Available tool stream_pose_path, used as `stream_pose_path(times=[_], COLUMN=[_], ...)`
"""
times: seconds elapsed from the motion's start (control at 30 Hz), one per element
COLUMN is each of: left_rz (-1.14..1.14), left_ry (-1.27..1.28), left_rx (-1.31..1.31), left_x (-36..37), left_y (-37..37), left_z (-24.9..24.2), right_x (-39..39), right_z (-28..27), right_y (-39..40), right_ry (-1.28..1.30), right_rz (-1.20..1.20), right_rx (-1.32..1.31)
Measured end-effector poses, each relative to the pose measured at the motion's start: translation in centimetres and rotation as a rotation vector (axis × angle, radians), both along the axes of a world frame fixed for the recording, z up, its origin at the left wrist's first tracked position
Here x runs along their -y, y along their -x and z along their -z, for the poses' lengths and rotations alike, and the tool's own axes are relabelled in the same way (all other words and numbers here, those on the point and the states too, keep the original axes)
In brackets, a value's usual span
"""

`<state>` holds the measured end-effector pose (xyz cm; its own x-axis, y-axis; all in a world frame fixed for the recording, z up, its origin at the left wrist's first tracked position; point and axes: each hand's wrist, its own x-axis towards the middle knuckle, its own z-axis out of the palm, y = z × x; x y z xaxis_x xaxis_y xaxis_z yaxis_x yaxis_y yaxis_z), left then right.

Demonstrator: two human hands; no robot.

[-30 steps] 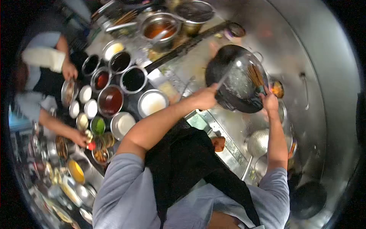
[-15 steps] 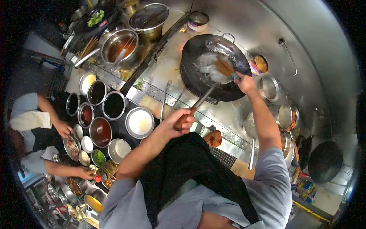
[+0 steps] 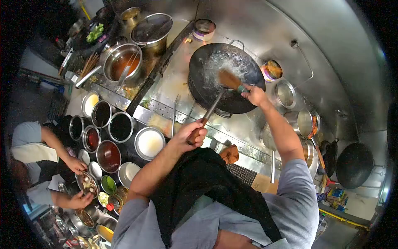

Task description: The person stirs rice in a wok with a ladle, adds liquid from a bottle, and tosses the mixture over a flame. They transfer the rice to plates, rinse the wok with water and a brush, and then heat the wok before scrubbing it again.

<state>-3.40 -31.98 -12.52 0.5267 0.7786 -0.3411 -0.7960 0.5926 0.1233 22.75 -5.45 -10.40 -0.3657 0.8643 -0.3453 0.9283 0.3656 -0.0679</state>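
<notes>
My left hand (image 3: 192, 136) is closed round the wooden handle of a long metal wok utensil (image 3: 214, 104). The shaft reaches over the near rim into the black wok (image 3: 253, 96), and its head is hidden under bristles and water. In my right hand (image 3: 256, 95), a scrub brush (image 3: 229, 79) with brown bristles and a green-blue grip is held, its bristles down in the wok. Foamy water splashes round the bristles. The wok sits tilted on the steel range.
Left of me stand several sauce pots (image 3: 108, 156) and a bowl of white liquid (image 3: 149, 143). Beside them a co-worker's hand (image 3: 81, 200) is at a bowl of food (image 3: 88, 184). A strainer (image 3: 268, 137), a tin (image 3: 271, 70) and metal pots (image 3: 299, 121) line the right side.
The brush has moved left and slightly down the wok, and the splashing has spread. The co-worker's lower hand has gone from the jars to the food bowl.
</notes>
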Motion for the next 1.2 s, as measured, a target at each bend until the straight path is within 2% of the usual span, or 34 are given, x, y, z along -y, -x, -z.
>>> stream_pose_path(times=[0.03, 0.07, 0.1, 0.17, 0.23, 0.3, 0.37, 0.4, 0.43, 0.47, 0.5, 0.57, 0.6, 0.63, 0.7, 0.73, 0.77, 0.8, 0.83, 0.9, 0.93, 0.97, 1.03, 1.07, 1.13, 1.17, 1.2], left_rz=[0.005, 0.073, 0.142, 0.168, 0.229, 0.370, 0.572, 0.578, 0.680, 0.778, 0.782, 0.663, 0.671, 0.649, 0.634, 0.665, 0.702, 0.601, 0.606, 0.526, 0.551, 0.554, 0.521, 0.517, 0.495, 0.484, 0.457], left_ry=[-0.001, -0.040, -0.083, -0.088, -0.074, -0.214, -0.450, -0.459, -0.542, -0.623, -0.628, -0.964, -0.971, -0.959, -0.963, -0.904, -0.842, -0.885, -0.896, -0.863, -0.838, -0.854, -0.921, -0.924, -0.935, -0.943, -0.990], left_rx=[0.003, -0.160, -0.324, -0.417, -0.570, -0.800, -1.136, -1.141, -1.428, -1.717, -1.721, -2.106, -2.109, -2.134, -2.166, -2.207, -2.240, -2.313, -2.314, -2.453, -2.531, -2.530, -2.574, -2.603, -2.625, -2.638, -2.665], left_x=[-0.2, -0.6, -1.1, -1.7, -2.0, -2.3, -2.6, -2.4, -2.1, -1.8, -1.8, -1.6, -1.5, -1.4, -1.3, -1.0, -0.5, -0.1, -0.1, -0.4, -0.6, -0.6, -0.9, -1.1, -1.2, -1.2, -1.2], left_y=[0.1, 0.5, 0.9, 1.6, 2.5, 4.1, 5.9, 6.5, 7.1, 7.7, 8.8, 11.6, 12.4, 13.0, 13.3, 13.2, 12.9, 13.2, 13.7, 14.3, 14.4, 14.5, 15.6, 16.2, 17.2, 17.2, 17.2], left_z=[-0.2, -0.6, -1.0, -2.2, -3.4, -4.9, -5.8, -7.0, -8.4, -9.1, -8.4, -5.8, -5.5, -5.1, -6.2, -6.7, -7.1, -6.7, -6.1, -5.8, -5.6, -5.5, -5.1, -5.0, -4.7, -4.8, -5.0], right_x=[-0.1, -0.4, 0.1, 1.3, 0.9, 1.3, 2.5, 3.5, 4.0, 3.4, 3.5, 3.3, 4.7, 5.1, 4.7, 4.4, 4.5, 4.7, 5.0, 5.7, 6.0, 5.9, 5.1, 5.0, 5.0, 5.0, 5.1], right_z=[1.2, 1.3, -0.3, -3.3, -3.7, -5.6, -7.5, -8.8, -9.6, -7.6, -6.1, -1.1, -2.3, -3.1, -3.0, -3.0, -2.8, -2.4, -1.6, -0.2, 0.3, -0.9, -1.8, -2.0, -2.1, -1.8, -1.3], right_y=[-0.9, -1.2, -0.8, -0.5, -1.9, -2.5, -2.0, -1.3, -1.1, -1.7, -1.7, -2.6, -2.2, -1.4, -2.4, -2.7, -3.3, -3.7, -3.7, -3.2, -3.3, -3.0, -2.8, -2.9, -3.3, -3.1, -2.8], right_ry=[0.050, -0.052, -0.056, -0.188, -0.272, -0.241, -0.293, -0.262, -0.229, -0.316, -0.382, -0.303, -0.258, -0.039, -0.025, -0.037, -0.057, -0.075, -0.076, -0.083, 0.007, -0.058, 0.006, -0.003, -0.045, -0.048, -0.045], right_rz=[-0.055, -0.065, -0.058, 0.073, 0.119, 0.216, 0.220, 0.270, 0.319, 0.288, 0.200, 0.125, 0.055, 0.057, 0.140, 0.140, 0.224, 0.311, 0.320, 0.391, 0.334, 0.145, 0.229, 0.232, 0.443, 0.447, 0.411], right_rx=[-0.068, 0.046, 0.046, 0.132, 0.096, -0.109, -0.154, -0.307, -0.459, -0.535, -0.711, -0.856, -0.465, -0.107, 0.016, 0.010, -0.159, -0.327, -0.331, -0.812, -0.814, -0.327, -0.142, -0.147, -0.557, -0.557, -0.695])
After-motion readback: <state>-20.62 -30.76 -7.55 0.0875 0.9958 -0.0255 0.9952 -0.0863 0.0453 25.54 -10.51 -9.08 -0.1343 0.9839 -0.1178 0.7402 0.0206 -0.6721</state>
